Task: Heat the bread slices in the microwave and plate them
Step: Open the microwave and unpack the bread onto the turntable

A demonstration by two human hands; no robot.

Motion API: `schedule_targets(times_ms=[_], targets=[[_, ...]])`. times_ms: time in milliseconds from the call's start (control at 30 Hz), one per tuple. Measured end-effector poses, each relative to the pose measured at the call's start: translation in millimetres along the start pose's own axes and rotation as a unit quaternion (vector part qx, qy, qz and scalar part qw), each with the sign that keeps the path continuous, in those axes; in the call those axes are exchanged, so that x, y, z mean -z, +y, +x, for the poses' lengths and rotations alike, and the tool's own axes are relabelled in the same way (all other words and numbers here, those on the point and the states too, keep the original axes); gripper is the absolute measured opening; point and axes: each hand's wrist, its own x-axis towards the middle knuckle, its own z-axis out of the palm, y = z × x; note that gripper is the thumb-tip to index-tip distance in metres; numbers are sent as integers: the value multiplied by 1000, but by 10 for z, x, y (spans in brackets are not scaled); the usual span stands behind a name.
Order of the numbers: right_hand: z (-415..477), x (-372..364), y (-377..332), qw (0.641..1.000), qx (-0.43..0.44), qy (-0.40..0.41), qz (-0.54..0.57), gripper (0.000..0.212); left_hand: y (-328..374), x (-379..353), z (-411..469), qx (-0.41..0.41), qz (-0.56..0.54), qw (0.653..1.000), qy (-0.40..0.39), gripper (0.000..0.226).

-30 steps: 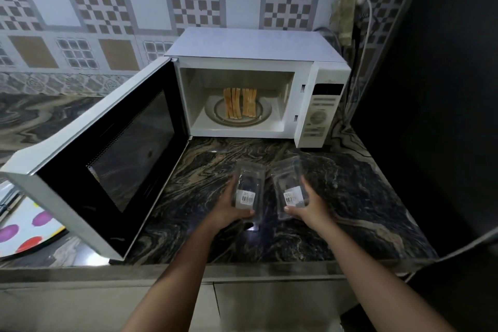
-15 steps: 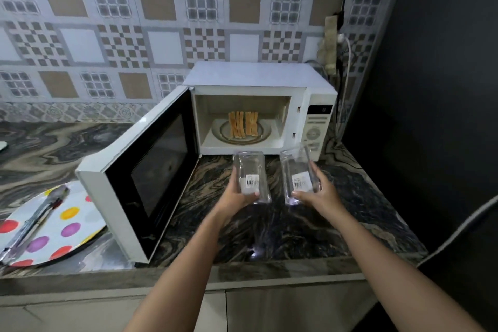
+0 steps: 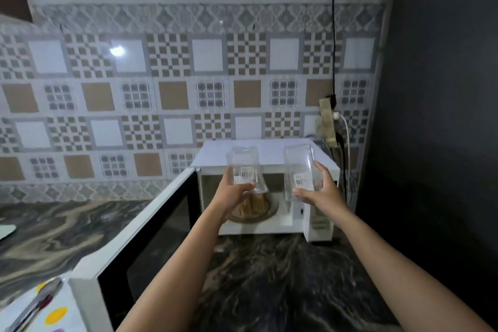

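Marble countertop (image 3: 269,277), dark and veined, runs under a patterned tile wall (image 3: 161,89). White microwave (image 3: 269,151) stands open on it, bread slices (image 3: 258,203) on its turntable. Left hand (image 3: 231,197) grips one clear container (image 3: 244,167), right hand (image 3: 320,194) a second container (image 3: 299,167), both held up before the cavity.

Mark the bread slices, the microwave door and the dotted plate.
bread slices (image 3: 255,204), head view, toasted face.
microwave door (image 3: 151,259), head view, dark window.
dotted plate (image 3: 56,315), head view, yellow dot.

Bare L hand (image 3: 232,194) & R hand (image 3: 322,198); slim forearms, uncovered.
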Motion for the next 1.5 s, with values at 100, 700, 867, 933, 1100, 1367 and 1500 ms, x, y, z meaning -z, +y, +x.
schedule_targets(times_ms=[100,700,867,933,1100,1367,1500], targets=[[372,18,-131,1000,-9,-18,-17,89,169,-33,315,24,-8,999,26,89],[2011,-48,0,983,-85,-40,-155,53,140,-226,1735,51,281,949,130,70],[2203,-83,38,982,-88,-44,-163,72,110,-203,1899,47,283,947,147,66],[2267,-113,45,980,-89,-48,-171,67,95,-185,1958,45,285,946,151,68],[2377,-167,64,976,-94,-63,-186,34,79,-180,2029,48,278,948,147,58],[2340,-193,20,975,-103,-54,-189,51,98,-193,2050,49,307,938,151,55],[2269,-224,20,978,-94,-37,-182,42,70,-215,2011,39,340,928,150,50]])
